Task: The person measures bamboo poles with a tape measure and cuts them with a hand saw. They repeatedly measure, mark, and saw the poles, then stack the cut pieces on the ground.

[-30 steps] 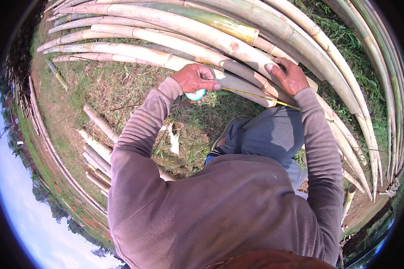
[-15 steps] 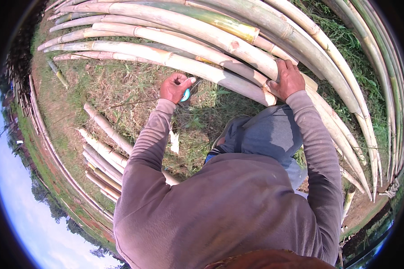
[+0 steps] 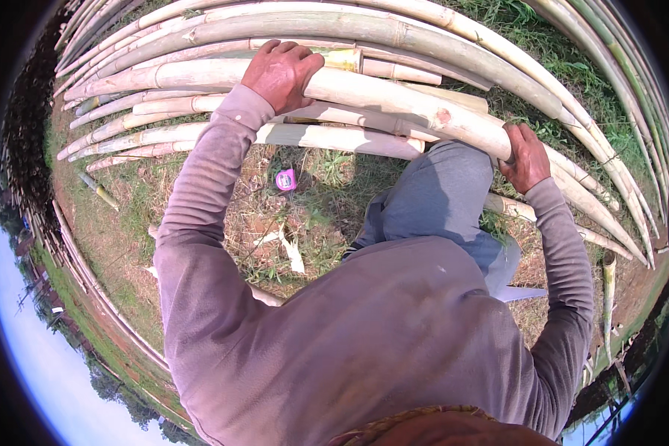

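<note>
Crosswise beyond the pink tape measure [image 3: 285, 179] lay one pale bamboo pole [image 3: 394, 100], long axis running left to right; left hand [image 3: 282, 73], nearer the tape measure, curled over the pole; right hand [image 3: 526, 157], well right of the tape measure, clasped the pole's cut end

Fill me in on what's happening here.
A person crouching on the grass has both hands on one pale bamboo pole. The left hand grips over it partway along, and the right hand holds it at the near end, just beyond the grey-trousered knee. More bamboo poles lie side by side around it. A pink tape measure lies on the grass, in neither hand.
</note>
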A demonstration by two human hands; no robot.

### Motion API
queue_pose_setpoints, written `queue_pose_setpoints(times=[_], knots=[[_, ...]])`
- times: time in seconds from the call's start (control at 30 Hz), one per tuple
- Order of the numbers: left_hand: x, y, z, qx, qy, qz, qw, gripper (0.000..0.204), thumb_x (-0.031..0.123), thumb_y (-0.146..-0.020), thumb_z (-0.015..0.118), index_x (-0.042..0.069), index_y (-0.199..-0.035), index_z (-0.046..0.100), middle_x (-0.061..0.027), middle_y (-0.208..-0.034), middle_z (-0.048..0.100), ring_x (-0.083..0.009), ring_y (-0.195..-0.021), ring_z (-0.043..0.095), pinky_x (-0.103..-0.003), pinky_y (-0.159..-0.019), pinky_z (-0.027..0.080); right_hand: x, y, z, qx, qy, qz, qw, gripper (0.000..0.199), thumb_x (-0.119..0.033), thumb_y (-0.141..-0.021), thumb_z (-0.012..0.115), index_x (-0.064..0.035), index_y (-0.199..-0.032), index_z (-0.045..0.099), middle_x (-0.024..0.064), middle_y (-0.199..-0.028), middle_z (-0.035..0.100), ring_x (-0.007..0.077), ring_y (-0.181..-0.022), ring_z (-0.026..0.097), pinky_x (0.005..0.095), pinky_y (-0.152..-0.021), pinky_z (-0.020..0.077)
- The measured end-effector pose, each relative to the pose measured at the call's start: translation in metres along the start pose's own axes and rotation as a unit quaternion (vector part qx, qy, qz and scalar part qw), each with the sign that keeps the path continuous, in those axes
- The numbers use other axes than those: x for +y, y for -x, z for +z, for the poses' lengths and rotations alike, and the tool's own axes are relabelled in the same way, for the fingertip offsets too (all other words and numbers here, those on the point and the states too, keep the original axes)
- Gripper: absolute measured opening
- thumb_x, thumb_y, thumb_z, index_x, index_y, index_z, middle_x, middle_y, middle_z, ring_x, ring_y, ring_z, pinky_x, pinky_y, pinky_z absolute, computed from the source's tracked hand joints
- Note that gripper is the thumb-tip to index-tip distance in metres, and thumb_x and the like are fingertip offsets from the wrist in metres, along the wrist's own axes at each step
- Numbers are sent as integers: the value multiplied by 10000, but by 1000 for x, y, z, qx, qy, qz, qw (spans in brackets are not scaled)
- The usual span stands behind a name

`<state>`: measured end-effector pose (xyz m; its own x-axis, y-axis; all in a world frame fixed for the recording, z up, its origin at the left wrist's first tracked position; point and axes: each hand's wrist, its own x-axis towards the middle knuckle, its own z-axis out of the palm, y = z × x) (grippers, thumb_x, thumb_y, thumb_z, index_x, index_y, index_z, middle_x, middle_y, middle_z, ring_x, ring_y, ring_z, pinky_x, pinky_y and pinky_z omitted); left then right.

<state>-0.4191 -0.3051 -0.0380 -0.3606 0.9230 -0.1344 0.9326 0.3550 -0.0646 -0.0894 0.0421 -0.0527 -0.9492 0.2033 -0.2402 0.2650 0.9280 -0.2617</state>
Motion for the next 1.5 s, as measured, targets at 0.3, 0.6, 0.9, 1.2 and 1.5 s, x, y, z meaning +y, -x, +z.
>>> queue_pose_setpoints(times=[0.3,0.6,0.9,1.2,1.5], knots=[[184,-94,-64,-74,108,112,985,513,294,-743,826,84,-1140,580,-195,-917,728,-398,-889,722,-509,-753,582,146,139,-30,78,105,129,983,701,-69,-661,855,-141,-1280,533,122,-1189,612,365,-1157,608,479,-974,494],[410,-167,-30,-209,210,142,945,557,400,-750,819,91,-1160,602,-204,-962,736,-402,-956,711,-498,-828,564,226,351,57,258,78,511,816,596,-220,-875,733,-220,-1430,515,134,-1355,609,317,-1276,575,453,-1061,475],[424,-193,-22,-118,88,122,981,733,426,-756,806,140,-1384,560,-242,-1055,734,-421,-989,715,-509,-868,575,-17,486,394,-4,-268,699,663,411,-345,-896,656,-80,-1207,609,237,-1282,635,435,-1251,566,526,-1058,460],[416,-210,-15,-152,216,89,960,902,754,-845,522,84,-1448,536,-265,-1333,637,-415,-1259,606,-464,-1086,457,-12,437,333,79,-178,765,613,453,-347,-942,607,-174,-1359,564,122,-1301,645,303,-1253,577,514,-1046,440],[431,-231,-12,-191,199,67,959,859,689,-888,405,44,-1435,556,-262,-1396,601,-389,-1288,592,-445,-1114,424,-4,444,162,730,-308,411,451,230,-55,-966,684,65,-1137,589,174,-1033,630,205,-926,650,332,-760,619]])
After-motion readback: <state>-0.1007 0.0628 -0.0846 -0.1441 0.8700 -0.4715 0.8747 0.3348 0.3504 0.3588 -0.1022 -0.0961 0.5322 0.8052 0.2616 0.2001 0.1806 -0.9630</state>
